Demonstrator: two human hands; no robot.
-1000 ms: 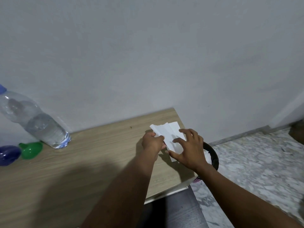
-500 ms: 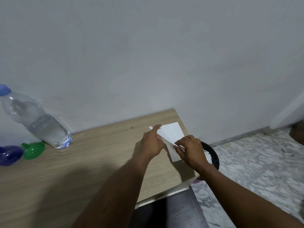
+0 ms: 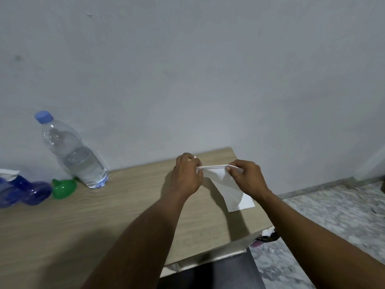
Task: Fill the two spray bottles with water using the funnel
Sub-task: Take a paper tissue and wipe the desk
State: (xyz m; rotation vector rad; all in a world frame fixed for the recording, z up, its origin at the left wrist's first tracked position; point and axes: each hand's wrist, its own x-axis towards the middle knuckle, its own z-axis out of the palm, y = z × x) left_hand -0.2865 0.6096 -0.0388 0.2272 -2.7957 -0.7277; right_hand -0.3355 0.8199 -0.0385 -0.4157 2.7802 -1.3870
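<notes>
Wall and table: plain grey wall (image 3: 208, 80) behind a light wooden table (image 3: 129, 215); I'm looking down at its right-hand corner.
Funnel: small green funnel (image 3: 63, 188) lying on the table, far off to the left of my fingers (image 3: 192, 161), touched by neither hand.
Spray bottles: blue spray bottles (image 3: 25, 191) lying at the picture's left edge, farther left of the fingers than the funnel. I cannot tell their number or whether they hold water.
Water bottle: clear water bottle (image 3: 77, 157), upright, part full, blue cap on, just behind the funnel and well apart from the fingers. With the cap on, I judge no pouring is under way.
Paper: folded white paper (image 3: 231, 188), its top edge lifted and stretched between both hands, its lower end on the table near the corner.
Left hand: left hand (image 3: 186, 176), fingers curled, pinching the paper's left end.
Right hand: right hand (image 3: 249, 178), thumb and fingers pinched on the right end.
Step in hand: handling the paper, I judge; what it is for I cannot tell. To do it well I'd keep the edge taut and level between both pinches and lay it flat, clear of the table's edge. Then I'd free a hand to go left for the funnel.
Below: marbled floor (image 3: 333, 215) and a dark bin (image 3: 267, 238), partly hidden under the corner, beneath and right of the fingers.
</notes>
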